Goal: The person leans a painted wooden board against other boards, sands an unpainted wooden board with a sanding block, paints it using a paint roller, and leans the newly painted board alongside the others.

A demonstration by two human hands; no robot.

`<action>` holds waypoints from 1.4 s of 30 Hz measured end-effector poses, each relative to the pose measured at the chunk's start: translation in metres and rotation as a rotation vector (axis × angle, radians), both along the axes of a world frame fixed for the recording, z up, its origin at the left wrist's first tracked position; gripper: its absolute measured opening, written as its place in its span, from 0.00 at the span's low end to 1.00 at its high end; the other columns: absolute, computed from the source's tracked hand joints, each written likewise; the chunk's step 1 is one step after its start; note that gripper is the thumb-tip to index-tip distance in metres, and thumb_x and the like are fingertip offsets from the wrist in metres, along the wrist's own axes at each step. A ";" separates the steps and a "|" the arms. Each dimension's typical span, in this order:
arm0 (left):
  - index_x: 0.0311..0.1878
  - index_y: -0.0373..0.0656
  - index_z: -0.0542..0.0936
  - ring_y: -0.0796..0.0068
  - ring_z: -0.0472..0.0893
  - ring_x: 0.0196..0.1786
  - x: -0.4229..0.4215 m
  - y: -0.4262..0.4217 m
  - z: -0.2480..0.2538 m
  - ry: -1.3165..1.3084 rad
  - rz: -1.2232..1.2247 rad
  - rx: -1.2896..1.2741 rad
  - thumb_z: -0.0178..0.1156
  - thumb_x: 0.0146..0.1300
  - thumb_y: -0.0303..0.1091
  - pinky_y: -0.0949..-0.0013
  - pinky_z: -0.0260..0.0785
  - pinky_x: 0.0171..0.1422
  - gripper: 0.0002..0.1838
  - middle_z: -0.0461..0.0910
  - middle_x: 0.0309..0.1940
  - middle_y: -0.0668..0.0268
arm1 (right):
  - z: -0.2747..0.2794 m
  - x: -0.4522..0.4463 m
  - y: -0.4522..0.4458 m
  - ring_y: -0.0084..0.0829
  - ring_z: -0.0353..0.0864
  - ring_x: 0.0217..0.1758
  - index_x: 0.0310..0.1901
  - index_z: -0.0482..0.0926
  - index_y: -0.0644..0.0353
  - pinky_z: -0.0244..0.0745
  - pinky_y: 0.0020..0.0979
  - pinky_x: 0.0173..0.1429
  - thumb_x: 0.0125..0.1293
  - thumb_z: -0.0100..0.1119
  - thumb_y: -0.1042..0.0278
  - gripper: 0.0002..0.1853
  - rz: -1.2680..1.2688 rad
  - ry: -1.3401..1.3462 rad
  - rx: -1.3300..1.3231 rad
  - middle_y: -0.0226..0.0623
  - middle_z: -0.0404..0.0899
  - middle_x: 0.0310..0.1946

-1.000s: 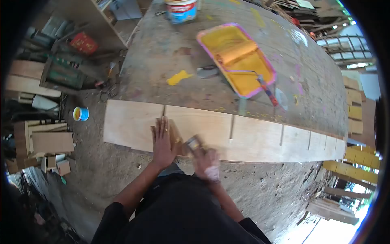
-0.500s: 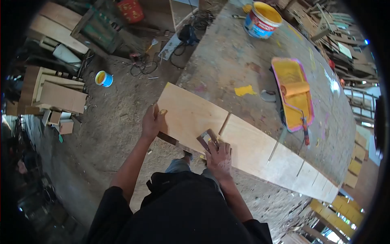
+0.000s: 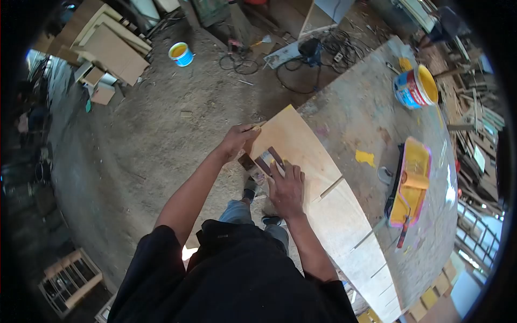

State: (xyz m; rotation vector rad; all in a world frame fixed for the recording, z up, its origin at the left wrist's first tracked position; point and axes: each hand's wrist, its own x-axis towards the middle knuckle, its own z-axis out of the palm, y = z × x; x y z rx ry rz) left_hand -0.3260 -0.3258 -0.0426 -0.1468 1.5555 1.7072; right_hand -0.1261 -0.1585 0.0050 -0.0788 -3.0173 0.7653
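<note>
A long pale wooden board (image 3: pixel 293 142) with several narrow slots cut across it lies along the near edge of the worktable. My right hand (image 3: pixel 288 191) presses down on its face, closed on a flat scraper (image 3: pixel 269 158) with a dark edge. At the board's far left end, my left hand (image 3: pixel 237 141) is closed on the edge, thumb on top; its other fingertips are partly hidden. A dark brown block-like piece (image 3: pixel 251 166) shows below the board's edge, between the hands; I cannot tell what it belongs to.
On the paint-stained worktable (image 3: pixel 344 118) stand a bucket of yellow paint (image 3: pixel 412 89) and a paint tray (image 3: pixel 399 202) with a roller (image 3: pixel 414 181). Another small paint bucket (image 3: pixel 181 55) sits on the dirt floor. Cables (image 3: pixel 301 67) and wood scraps lie beyond.
The view has turned, so the table and board now slant more steeply. My right hand and the scraper have moved along the board toward its left end, closer to my left hand.
</note>
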 end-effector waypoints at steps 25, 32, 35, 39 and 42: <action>0.80 0.34 0.68 0.61 0.77 0.74 -0.002 -0.036 -0.024 -0.501 -0.052 0.651 0.28 0.69 0.86 0.62 0.60 0.82 0.62 0.81 0.70 0.55 | -0.011 -0.012 0.004 0.59 0.74 0.60 0.64 0.82 0.55 0.70 0.55 0.65 0.61 0.71 0.67 0.27 0.170 0.079 0.108 0.58 0.75 0.60; 0.78 0.36 0.70 0.64 0.73 0.77 0.010 -0.029 -0.026 -0.389 0.058 0.558 0.36 0.77 0.77 0.60 0.56 0.86 0.51 0.76 0.75 0.58 | -0.013 -0.053 0.002 0.59 0.74 0.63 0.65 0.82 0.55 0.68 0.55 0.69 0.65 0.70 0.62 0.26 0.053 0.066 0.109 0.55 0.77 0.57; 0.78 0.36 0.69 0.65 0.74 0.76 0.016 -0.025 -0.041 -0.367 0.090 0.500 0.43 0.81 0.68 0.61 0.60 0.84 0.44 0.77 0.74 0.58 | 0.000 0.008 0.035 0.59 0.75 0.63 0.64 0.83 0.56 0.67 0.56 0.70 0.67 0.70 0.62 0.25 0.007 0.071 0.106 0.56 0.77 0.57; 0.79 0.37 0.69 0.69 0.78 0.71 0.024 -0.024 -0.039 -0.157 -0.012 0.334 0.56 0.81 0.52 0.63 0.67 0.78 0.34 0.78 0.71 0.61 | -0.025 -0.055 0.040 0.58 0.74 0.61 0.62 0.84 0.58 0.68 0.58 0.68 0.67 0.70 0.62 0.23 -0.016 0.207 0.197 0.55 0.77 0.57; 0.79 0.38 0.70 0.73 0.80 0.67 0.026 -0.017 -0.020 -0.123 -0.037 0.329 0.61 0.79 0.43 0.66 0.71 0.73 0.31 0.81 0.68 0.64 | -0.018 -0.131 0.041 0.59 0.74 0.64 0.62 0.84 0.59 0.68 0.58 0.69 0.68 0.70 0.62 0.22 -0.050 0.192 0.133 0.55 0.77 0.58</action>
